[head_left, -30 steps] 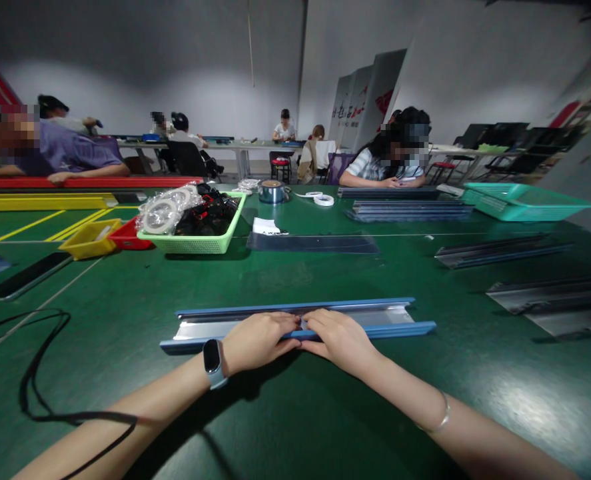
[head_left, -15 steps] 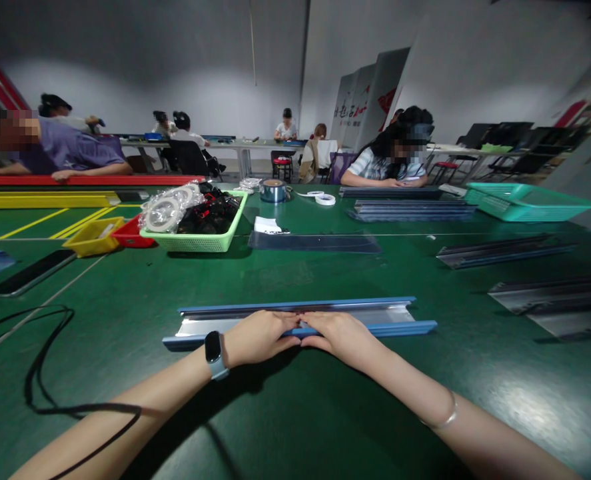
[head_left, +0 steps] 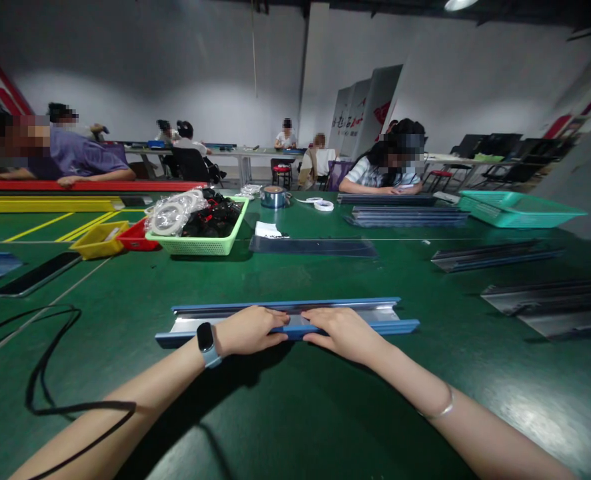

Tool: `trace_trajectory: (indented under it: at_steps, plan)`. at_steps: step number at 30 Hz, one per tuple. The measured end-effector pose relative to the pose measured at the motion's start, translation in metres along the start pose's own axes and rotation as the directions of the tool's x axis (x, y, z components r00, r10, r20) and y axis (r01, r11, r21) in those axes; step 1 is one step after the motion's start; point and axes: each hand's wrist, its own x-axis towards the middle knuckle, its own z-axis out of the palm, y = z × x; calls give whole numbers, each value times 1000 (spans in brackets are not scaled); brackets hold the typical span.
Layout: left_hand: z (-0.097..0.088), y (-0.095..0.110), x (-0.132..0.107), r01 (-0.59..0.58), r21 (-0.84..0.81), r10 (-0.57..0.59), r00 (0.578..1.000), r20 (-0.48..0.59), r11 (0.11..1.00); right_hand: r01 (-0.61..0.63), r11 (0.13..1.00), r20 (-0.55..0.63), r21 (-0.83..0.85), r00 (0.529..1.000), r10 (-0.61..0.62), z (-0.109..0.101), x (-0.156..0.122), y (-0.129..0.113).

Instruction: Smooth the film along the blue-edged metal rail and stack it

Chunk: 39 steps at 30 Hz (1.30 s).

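Note:
A long metal channel with blue edges (head_left: 375, 313) lies across the green table (head_left: 285, 413) in front of me. My left hand (head_left: 248, 330), with a watch on the wrist, rests over the channel's near blue edge at its middle, fingers curled onto it. My right hand (head_left: 342, 331), with a bangle on the forearm, grips the same edge just to the right. A small gap shows between the two hands' fingertips.
A black cable (head_left: 50, 373) loops at the near left. A light green basket (head_left: 200, 243) of tape rolls and black parts, yellow and red trays (head_left: 98, 240), a dark strip (head_left: 315, 247), more metal channels (head_left: 545, 300) at right, and a teal basket (head_left: 520, 210). People sit at the far tables.
My hands have drawn slightly apart along the channel's near edge. The view has tilted up a little and the channel sits a bit further left.

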Motion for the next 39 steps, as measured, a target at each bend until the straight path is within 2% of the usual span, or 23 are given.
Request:
trace_trajectory:
  at_steps: [9, 18, 22, 32, 39]
  plan:
    - [4, 0, 3, -9, -13, 8, 999, -54, 1000, -21, 1000, 6, 20, 1000, 21, 3, 2, -2]
    - [10, -8, 7, -34, -120, 36, 999, 13, 992, -35, 998, 50, 54, 998, 32, 1, 6, 1]
    - [9, -7, 8, -41, -169, 47, 998, 31, 985, -41, 998, 33, 48, 999, 40, 3, 4, 2]
    - [7, -5, 9, -30, -125, 40, 996, 81, 992, -26, 999, -64, -35, 998, 23, 10, 0, 0]
    - [9, -5, 9, -18, -131, 27, 997, 67, 991, -14, 1000, -42, 5, 999, 14, 8, 0, 3]
